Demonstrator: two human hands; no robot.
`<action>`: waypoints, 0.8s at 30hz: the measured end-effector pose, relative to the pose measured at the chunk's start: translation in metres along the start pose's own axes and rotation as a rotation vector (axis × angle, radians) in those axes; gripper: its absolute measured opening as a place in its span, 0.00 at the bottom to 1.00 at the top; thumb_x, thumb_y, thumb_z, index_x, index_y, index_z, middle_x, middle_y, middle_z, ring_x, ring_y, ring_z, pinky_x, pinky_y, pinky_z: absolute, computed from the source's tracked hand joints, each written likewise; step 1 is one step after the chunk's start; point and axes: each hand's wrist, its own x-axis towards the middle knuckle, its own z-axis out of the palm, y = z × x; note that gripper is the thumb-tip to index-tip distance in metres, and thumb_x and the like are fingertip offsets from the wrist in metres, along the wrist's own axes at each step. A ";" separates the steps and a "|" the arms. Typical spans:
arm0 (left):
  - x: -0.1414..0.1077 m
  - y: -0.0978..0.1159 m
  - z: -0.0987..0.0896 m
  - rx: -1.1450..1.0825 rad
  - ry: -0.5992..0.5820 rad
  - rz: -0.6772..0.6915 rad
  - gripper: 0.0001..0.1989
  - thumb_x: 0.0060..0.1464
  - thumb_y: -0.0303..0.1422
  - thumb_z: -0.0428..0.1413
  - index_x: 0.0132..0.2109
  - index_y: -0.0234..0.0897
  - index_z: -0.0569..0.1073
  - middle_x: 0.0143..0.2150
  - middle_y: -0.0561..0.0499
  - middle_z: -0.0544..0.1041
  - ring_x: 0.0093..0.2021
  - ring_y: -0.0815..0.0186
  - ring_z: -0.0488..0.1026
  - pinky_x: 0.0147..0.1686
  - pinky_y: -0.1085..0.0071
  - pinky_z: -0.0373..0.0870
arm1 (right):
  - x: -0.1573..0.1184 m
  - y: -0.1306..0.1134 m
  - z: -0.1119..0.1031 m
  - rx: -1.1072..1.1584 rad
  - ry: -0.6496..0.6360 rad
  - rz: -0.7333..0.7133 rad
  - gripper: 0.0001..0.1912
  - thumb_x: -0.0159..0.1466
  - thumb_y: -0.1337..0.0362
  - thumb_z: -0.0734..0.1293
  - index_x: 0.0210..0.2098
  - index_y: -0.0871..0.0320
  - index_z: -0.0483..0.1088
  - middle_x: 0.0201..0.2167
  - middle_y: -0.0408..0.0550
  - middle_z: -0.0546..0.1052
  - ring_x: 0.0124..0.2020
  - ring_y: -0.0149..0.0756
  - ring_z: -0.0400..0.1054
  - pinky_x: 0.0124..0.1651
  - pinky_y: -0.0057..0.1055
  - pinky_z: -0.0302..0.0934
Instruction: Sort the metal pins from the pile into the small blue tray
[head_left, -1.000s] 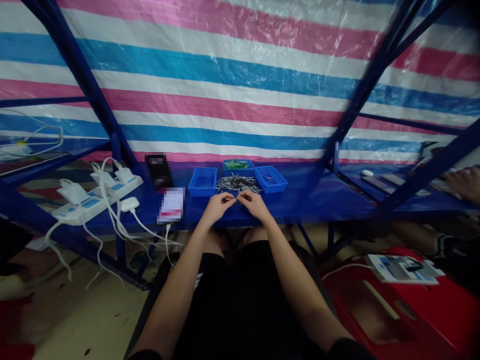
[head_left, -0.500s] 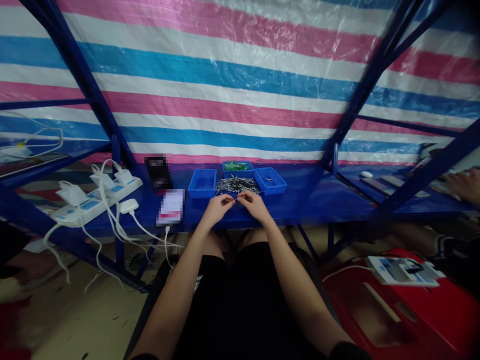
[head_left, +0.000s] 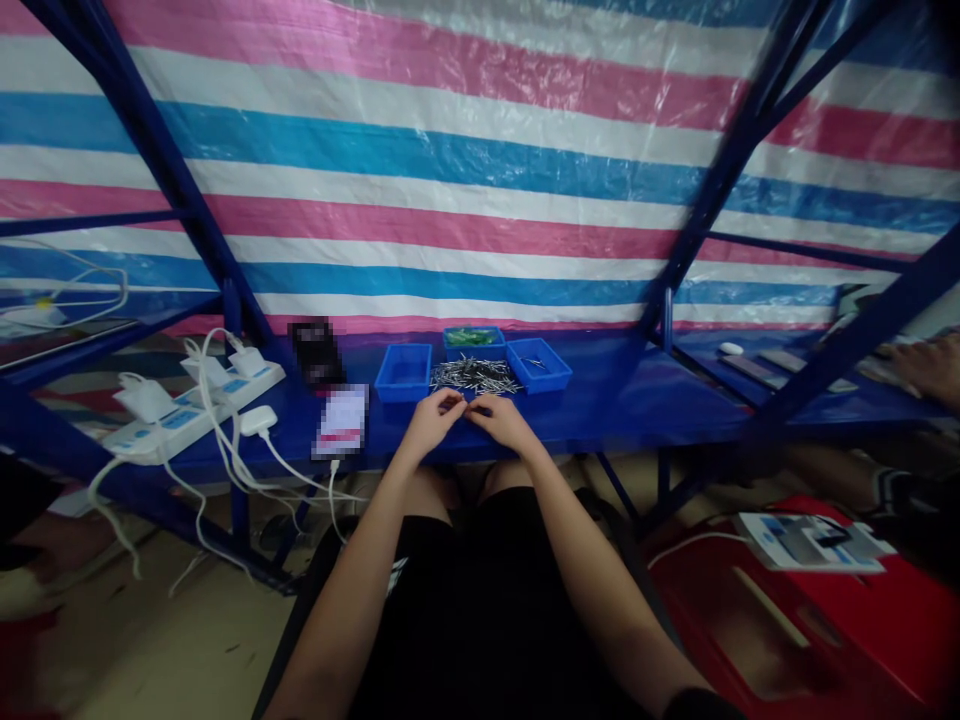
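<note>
My left hand [head_left: 435, 418] and my right hand [head_left: 499, 418] meet fingertip to fingertip over the front of the blue table [head_left: 600, 410]. Both are closed in a pinch; whatever lies between the fingers is too small to make out. Just beyond them is a loose pile of thin, metallic, stick-like pieces [head_left: 476, 375]. Around the pile stand a blue bin on the left [head_left: 405, 385], a blue bin at the back with green items [head_left: 471, 338], and a blue bin on the right [head_left: 541, 378] holding a few thin pieces.
To the left lie a white power strip [head_left: 180, 410] with chargers and cables, a phone with a lit screen [head_left: 341, 420] and a dark object [head_left: 315, 350]. Blue metal posts [head_left: 686, 240] flank the table. Another person's hand [head_left: 930, 368] is at far right, above a red stool [head_left: 847, 610].
My fingertips have come closer together, and the thin piece seen between them before is now hidden. My right hand has shifted slightly left. The bins and pile stay put.
</note>
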 end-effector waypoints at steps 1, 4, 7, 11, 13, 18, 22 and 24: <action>0.000 0.000 0.000 -0.012 0.009 -0.004 0.11 0.51 0.38 0.52 0.36 0.34 0.70 0.35 0.48 0.74 0.37 0.65 0.72 0.38 0.71 0.68 | 0.000 -0.001 0.000 0.011 0.013 0.014 0.08 0.59 0.62 0.63 0.34 0.55 0.73 0.33 0.45 0.75 0.34 0.32 0.67 0.40 0.29 0.58; 0.000 -0.001 0.001 -0.009 -0.006 -0.018 0.10 0.51 0.37 0.53 0.35 0.34 0.69 0.32 0.49 0.74 0.34 0.66 0.72 0.37 0.72 0.68 | -0.001 -0.003 -0.002 0.098 0.105 0.082 0.10 0.60 0.59 0.62 0.36 0.55 0.71 0.34 0.45 0.75 0.35 0.32 0.68 0.41 0.29 0.59; 0.000 -0.001 0.001 0.039 -0.055 -0.022 0.10 0.50 0.38 0.53 0.35 0.34 0.71 0.31 0.50 0.75 0.32 0.66 0.72 0.34 0.72 0.68 | -0.001 -0.004 -0.003 0.170 0.133 0.117 0.11 0.59 0.58 0.62 0.37 0.56 0.71 0.35 0.45 0.75 0.36 0.33 0.68 0.41 0.29 0.60; 0.000 0.001 0.000 0.071 -0.056 -0.014 0.11 0.50 0.38 0.53 0.35 0.35 0.73 0.32 0.50 0.76 0.31 0.66 0.71 0.34 0.72 0.67 | -0.002 -0.003 -0.003 0.126 0.087 0.092 0.10 0.60 0.59 0.61 0.34 0.56 0.71 0.32 0.44 0.76 0.35 0.33 0.68 0.40 0.29 0.59; -0.001 0.002 0.000 0.065 -0.055 -0.013 0.11 0.50 0.38 0.53 0.35 0.35 0.73 0.32 0.49 0.76 0.32 0.66 0.71 0.34 0.72 0.67 | -0.002 -0.002 -0.003 0.105 0.068 0.071 0.10 0.60 0.59 0.61 0.34 0.56 0.71 0.32 0.44 0.75 0.34 0.32 0.68 0.40 0.28 0.59; -0.001 0.003 -0.001 0.041 -0.037 0.005 0.11 0.51 0.38 0.53 0.36 0.34 0.72 0.35 0.49 0.75 0.35 0.65 0.72 0.37 0.71 0.68 | -0.001 -0.002 -0.002 0.039 0.021 0.021 0.10 0.60 0.61 0.61 0.34 0.56 0.72 0.34 0.45 0.75 0.35 0.32 0.67 0.40 0.28 0.58; 0.001 -0.001 0.001 -0.025 0.005 0.002 0.10 0.51 0.37 0.53 0.36 0.34 0.71 0.36 0.48 0.75 0.38 0.65 0.72 0.39 0.70 0.69 | -0.001 -0.003 -0.002 0.095 0.044 0.058 0.10 0.60 0.61 0.61 0.38 0.56 0.71 0.33 0.45 0.75 0.34 0.31 0.67 0.40 0.28 0.59; 0.001 -0.002 0.002 -0.028 -0.006 -0.004 0.11 0.52 0.37 0.52 0.36 0.34 0.71 0.35 0.48 0.75 0.38 0.64 0.73 0.39 0.70 0.69 | -0.001 -0.002 -0.003 0.160 0.094 0.093 0.12 0.59 0.60 0.62 0.40 0.57 0.70 0.34 0.45 0.75 0.35 0.31 0.67 0.40 0.28 0.59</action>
